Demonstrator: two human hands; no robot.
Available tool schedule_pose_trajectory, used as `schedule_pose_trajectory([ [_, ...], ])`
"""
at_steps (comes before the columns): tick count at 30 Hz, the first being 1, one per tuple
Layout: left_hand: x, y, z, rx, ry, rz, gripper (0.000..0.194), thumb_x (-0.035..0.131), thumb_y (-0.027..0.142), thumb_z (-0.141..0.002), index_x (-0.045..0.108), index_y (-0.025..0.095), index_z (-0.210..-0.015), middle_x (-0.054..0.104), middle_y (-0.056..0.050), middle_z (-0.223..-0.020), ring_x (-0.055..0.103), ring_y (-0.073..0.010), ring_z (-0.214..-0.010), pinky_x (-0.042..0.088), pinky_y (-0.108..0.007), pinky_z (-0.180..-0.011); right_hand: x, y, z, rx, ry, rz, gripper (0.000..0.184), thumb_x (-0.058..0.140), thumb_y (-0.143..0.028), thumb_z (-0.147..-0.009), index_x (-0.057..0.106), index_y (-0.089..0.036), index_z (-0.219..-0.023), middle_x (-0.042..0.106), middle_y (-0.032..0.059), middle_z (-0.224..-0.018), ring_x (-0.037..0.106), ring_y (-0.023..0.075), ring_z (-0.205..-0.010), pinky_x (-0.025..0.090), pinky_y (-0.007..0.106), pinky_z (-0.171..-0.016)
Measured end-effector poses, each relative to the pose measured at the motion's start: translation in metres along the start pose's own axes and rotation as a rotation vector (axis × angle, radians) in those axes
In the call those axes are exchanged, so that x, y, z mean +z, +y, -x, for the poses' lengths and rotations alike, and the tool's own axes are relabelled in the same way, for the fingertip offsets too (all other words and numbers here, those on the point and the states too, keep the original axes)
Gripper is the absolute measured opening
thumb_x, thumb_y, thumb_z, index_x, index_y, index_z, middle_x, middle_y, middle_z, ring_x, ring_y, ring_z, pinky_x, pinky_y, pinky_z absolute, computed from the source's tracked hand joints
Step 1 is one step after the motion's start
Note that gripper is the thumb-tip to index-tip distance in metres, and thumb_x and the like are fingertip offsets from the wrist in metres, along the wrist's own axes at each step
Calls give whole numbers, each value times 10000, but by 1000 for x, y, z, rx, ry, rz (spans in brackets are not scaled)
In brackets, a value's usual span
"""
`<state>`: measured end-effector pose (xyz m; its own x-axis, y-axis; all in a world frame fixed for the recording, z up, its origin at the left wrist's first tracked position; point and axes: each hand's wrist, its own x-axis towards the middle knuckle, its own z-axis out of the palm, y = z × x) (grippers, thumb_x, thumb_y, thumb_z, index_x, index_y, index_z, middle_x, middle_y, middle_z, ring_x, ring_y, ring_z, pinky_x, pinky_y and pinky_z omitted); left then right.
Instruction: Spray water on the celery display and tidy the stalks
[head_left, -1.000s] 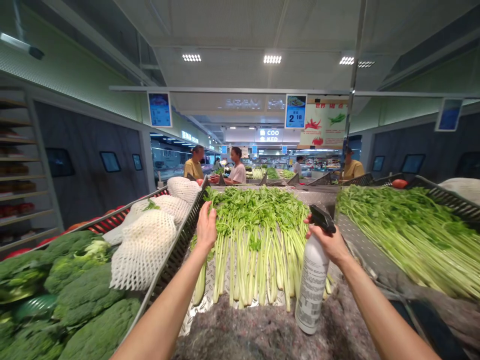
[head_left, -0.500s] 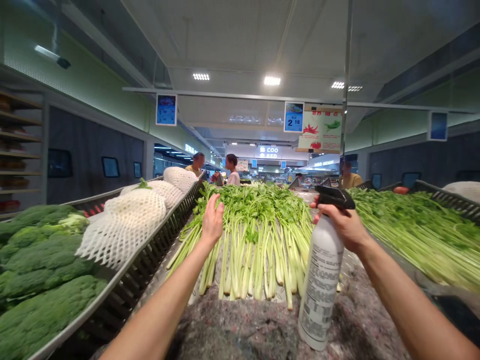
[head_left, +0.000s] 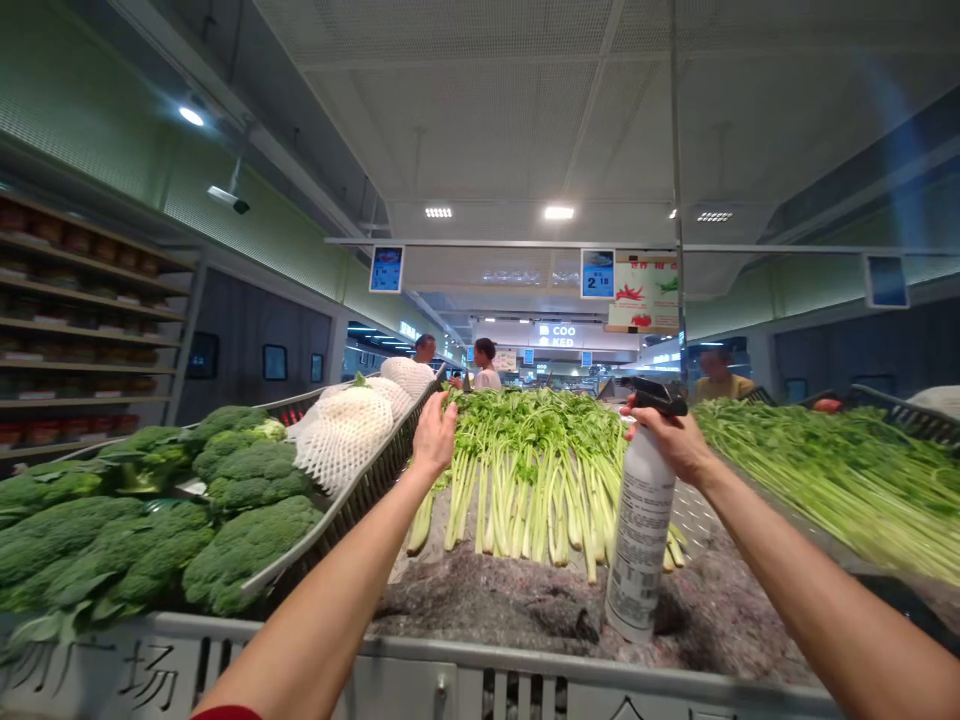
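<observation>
My right hand (head_left: 673,440) is wrapped round the neck of a white spray bottle (head_left: 639,535) with a black trigger head. The bottle is nearly upright over the grey-brown cloth, and printed text covers its side. Beside it lies a spread bed of celery (head_left: 536,500), leaves at the back and cut stalk ends toward me. At the left edge of the celery leaves, my left hand (head_left: 435,435) is raised with its fingers stretched out, holding nothing. Whether it touches the leaves I cannot tell.
A black crate divider (head_left: 375,485) separates the celery from broccoli (head_left: 251,470) and produce in white foam netting (head_left: 345,430). A mirror on the right reflects celery (head_left: 817,460). A grey rail (head_left: 409,650) borders the front. People (head_left: 486,365) stand far back.
The view has drawn back and tilted up, bringing the front rail and a red sleeve edge into sight. My right hand keeps hold of the spray bottle; my left hand stays beside the celery leaves.
</observation>
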<state>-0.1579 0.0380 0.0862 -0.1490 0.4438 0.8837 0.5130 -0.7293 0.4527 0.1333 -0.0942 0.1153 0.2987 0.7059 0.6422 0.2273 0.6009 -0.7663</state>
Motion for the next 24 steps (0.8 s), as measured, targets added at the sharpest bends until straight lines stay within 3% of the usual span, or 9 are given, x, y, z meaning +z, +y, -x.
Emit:
schedule_pose_trajectory([
  [8,-9,0,-7,-44,23,-23,447,282,382,-809,453,123,-1130,475,-119,-1188,410,-214,-1121,304,-361,-952,5,3,1,-49,-60,-1,280,610,-307,-629,553,-158,-859,606,16,-651,550,131,-515,428,224,-439],
  [13,-7,3,-9,-71,21,-19,456,271,389,-815,454,118,-1132,474,-124,-1192,418,-218,-1109,309,-368,-943,31,-15,-2,-70,-210,-21,288,617,-301,-639,555,-160,-882,604,37,-741,567,142,-553,462,250,-465],
  [17,-11,-2,-13,-65,21,-13,457,258,408,-816,454,142,-1132,487,-113,-1175,435,-218,-1087,326,-373,-925,55,-18,-8,21,-210,-116,309,630,-300,-613,540,-160,-873,595,55,-806,566,145,-536,479,278,-446],
  [24,-16,-14,-19,-84,81,-1,428,280,384,-810,478,135,-1097,519,-115,-1119,446,-212,-1075,308,-360,-940,71,-19,-9,41,-278,-134,337,631,-301,-606,535,-159,-897,579,22,-650,557,146,-535,458,255,-422],
])
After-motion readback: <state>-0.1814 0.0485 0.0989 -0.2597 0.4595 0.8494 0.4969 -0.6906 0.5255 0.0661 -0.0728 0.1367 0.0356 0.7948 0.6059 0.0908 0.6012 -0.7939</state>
